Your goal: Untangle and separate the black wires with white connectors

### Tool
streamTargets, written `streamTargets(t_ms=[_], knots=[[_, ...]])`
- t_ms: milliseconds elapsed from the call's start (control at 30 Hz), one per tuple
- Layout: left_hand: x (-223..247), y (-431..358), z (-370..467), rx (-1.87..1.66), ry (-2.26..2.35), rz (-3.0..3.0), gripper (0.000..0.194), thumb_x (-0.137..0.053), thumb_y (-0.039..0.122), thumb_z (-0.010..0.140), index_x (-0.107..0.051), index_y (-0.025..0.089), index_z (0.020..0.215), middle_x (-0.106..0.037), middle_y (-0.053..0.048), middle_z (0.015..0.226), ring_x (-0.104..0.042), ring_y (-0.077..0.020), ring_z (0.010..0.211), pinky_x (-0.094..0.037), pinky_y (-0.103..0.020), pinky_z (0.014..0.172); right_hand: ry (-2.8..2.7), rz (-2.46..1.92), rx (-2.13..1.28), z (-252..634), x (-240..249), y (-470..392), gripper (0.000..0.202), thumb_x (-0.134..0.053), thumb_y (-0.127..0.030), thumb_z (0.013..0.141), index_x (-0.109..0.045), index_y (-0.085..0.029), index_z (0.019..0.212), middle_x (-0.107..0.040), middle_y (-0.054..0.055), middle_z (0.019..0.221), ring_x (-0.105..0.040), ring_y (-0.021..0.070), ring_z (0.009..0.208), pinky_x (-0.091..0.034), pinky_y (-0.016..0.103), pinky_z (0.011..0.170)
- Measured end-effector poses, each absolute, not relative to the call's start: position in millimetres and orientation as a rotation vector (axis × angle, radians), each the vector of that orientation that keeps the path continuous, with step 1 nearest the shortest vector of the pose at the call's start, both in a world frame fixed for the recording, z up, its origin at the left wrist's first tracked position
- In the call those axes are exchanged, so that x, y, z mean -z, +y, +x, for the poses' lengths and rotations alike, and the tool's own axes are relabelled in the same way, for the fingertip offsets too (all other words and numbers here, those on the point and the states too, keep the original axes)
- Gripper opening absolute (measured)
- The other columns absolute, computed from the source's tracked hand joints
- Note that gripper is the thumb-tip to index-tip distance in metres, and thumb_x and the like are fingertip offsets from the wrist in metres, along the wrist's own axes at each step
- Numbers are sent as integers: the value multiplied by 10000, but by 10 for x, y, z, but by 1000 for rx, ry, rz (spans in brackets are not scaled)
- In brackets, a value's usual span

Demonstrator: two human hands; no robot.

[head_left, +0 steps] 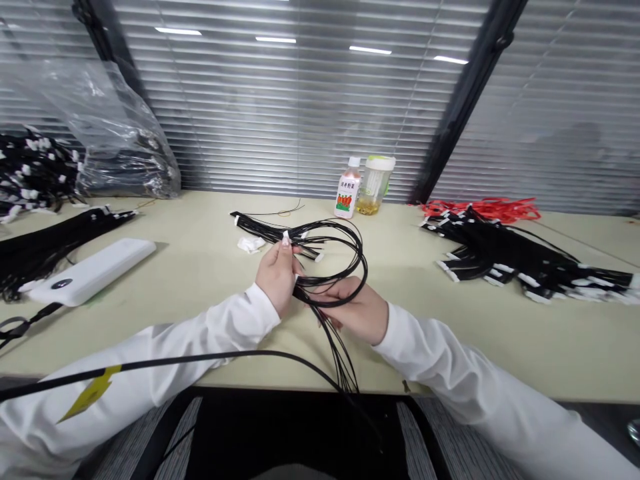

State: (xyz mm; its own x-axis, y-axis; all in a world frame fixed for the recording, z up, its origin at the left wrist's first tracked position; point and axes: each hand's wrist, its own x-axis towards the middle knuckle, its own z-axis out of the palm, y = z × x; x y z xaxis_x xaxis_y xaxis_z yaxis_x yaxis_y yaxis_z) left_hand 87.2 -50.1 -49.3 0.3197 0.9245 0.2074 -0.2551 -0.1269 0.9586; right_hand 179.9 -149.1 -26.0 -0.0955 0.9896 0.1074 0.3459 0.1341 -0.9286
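A bundle of thin black cables (364, 261) is bent into a loop above the table, with loose ends hanging over the front edge. My left hand (278, 273) is closed on the bundle at the loop's left side, its thumb near a small white connector (286, 235). On the loop's lower right, my right hand (356, 308) wraps round the cables; some of its fingers are hidden beneath them. More black cables (250, 225) with white ends lie on the table just beyond my left hand, beside a crumpled white scrap (251, 245).
At the back stand a juice bottle (349, 189) and a lidded cup (376, 185). Black cable bundles (520, 253) and red strips (493, 209) lie right. Left are a white power bank (95, 272), black cables (55, 241) and a plastic bag (127, 143). A black cord (200, 359) crosses my left sleeve.
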Motion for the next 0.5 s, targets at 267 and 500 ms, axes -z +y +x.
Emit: streamTargets(t_ms=[267, 500], knots=[[507, -492, 874, -1173, 712, 1319, 337, -352, 451, 794, -487, 157, 702, -410, 52, 392, -375, -52, 352, -298, -160, 376, -1696, -1305, -797, 1814, 328, -1461, 261, -447, -336, 770, -569, -141, 648, -427, -41, 446, -377, 40, 419, -362, 168, 455], [498, -501, 861, -1179, 675, 1327, 342, -359, 454, 790, -489, 156, 685, -389, 53, 385, -372, -52, 364, -285, -165, 395, -1867, -1285, -460, 1878, 358, -1437, 181, -444, -220, 762, -608, -151, 726, -603, 10, 686, -557, 97, 717, -439, 215, 707]])
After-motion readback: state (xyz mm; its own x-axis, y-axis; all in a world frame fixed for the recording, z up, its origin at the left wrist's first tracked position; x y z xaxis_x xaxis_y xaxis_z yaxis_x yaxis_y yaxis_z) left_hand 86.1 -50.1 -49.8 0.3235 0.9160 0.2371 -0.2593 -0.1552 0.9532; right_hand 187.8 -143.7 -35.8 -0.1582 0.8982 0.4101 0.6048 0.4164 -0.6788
